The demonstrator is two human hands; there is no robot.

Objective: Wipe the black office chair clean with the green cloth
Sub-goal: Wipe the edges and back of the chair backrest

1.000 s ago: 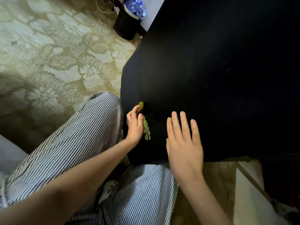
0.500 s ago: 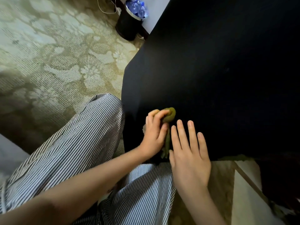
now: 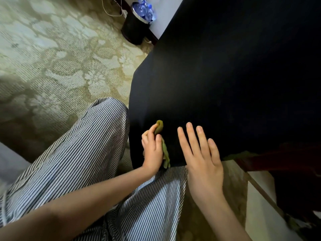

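Head view looks down on a small, crumpled olive-green cloth (image 3: 160, 127) bunched in the left hand (image 3: 152, 151), against the near left part of the broad matt black office chair (image 3: 225, 80). The left grip is narrow and full. Its fingers curl over the top of the wad, while a loose tail of cloth hangs out on the side nearest the right hand (image 3: 202, 159), toward the chair's near edge. That right hand lies just beside it with fingers straight and spread, holding nothing; whether it presses the surface or hovers over it I cannot tell.

The cloth looks light, soft and limp. It will likely fold and slip inside the fist unless gathered into a pad under the fingers with the tail tucked in. The chair looks heavy and firm by comparison and may roll or swivel under pressure, so a flat bracing hand near the wiped patch seems sensible. Striped trousers (image 3: 90, 153) sit close against the chair's left edge.
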